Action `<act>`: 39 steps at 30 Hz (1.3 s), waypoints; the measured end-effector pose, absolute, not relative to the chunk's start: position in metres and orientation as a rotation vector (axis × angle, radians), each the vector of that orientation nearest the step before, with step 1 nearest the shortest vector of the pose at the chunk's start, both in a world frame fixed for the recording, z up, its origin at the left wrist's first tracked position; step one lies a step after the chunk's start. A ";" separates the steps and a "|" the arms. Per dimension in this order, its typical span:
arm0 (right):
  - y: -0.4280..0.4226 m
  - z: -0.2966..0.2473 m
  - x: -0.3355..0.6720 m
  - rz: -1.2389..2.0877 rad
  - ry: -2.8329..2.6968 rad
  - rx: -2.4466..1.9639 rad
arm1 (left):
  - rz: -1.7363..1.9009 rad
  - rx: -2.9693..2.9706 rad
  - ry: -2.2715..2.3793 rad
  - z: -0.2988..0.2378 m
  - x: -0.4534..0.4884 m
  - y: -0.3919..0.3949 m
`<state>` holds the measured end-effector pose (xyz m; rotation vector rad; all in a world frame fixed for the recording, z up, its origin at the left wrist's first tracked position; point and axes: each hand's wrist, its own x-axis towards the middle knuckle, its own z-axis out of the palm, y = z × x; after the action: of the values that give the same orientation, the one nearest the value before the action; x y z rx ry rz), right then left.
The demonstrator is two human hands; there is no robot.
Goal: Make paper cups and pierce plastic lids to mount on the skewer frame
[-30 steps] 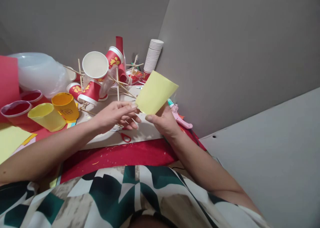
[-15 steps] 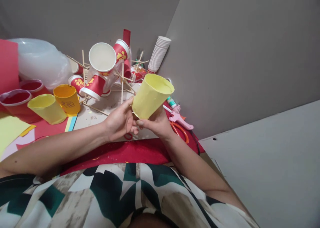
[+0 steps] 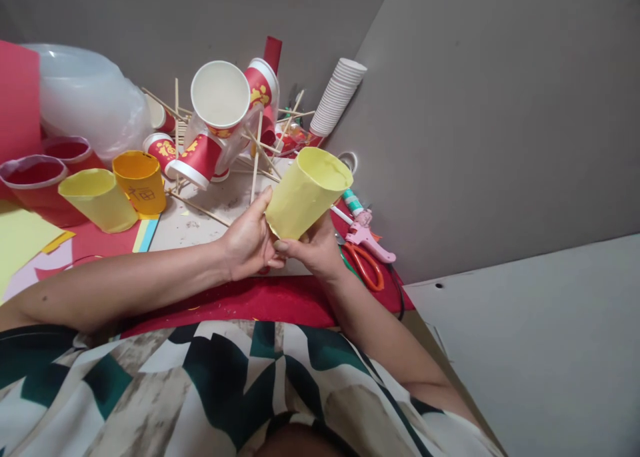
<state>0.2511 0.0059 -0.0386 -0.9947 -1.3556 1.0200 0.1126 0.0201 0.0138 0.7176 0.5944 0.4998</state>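
Observation:
A yellow paper-covered cup (image 3: pixel 306 200) is held between both hands over the near part of the table, tilted with its open mouth up and to the right. My left hand (image 3: pixel 253 240) grips its lower left side, thumb along the wall. My right hand (image 3: pixel 317 247) holds the base from the right, its thumb at the bottom edge and its other fingers hidden behind the cup. To the left stand another yellow cup (image 3: pixel 100 203), an orange cup (image 3: pixel 143 193) with a dark drawn character, and two red cups, one a red cup (image 3: pixel 45 197) with a pale rim.
Behind are red printed paper cups (image 3: pixel 203 157), wooden sticks (image 3: pixel 256 157) and a leaning stack of white cups (image 3: pixel 337 100). Orange-handled scissors (image 3: pixel 367 267) and a pink glue gun (image 3: pixel 367 233) lie to the right. Coloured paper (image 3: pixel 30 243) and a clear plastic bag (image 3: pixel 95 103) lie left. Grey walls close the back.
The view has shifted slightly, moving the background. My left fingers have closed in more around the yellow cup's base; the cup stays in both hands at nearly the same tilt.

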 end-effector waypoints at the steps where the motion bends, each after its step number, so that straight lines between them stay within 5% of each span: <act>1: 0.006 -0.040 0.251 1.031 -1.358 -0.996 | 0.500 0.712 0.601 0.014 0.112 0.020; 39: 0.015 -0.047 0.265 0.831 -1.388 -0.759 | 0.859 0.817 0.746 0.002 0.109 0.032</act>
<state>0.2647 0.0147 -0.0471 -0.7587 -1.3881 0.8313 0.1094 0.0317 0.0020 0.8166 0.7464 0.8591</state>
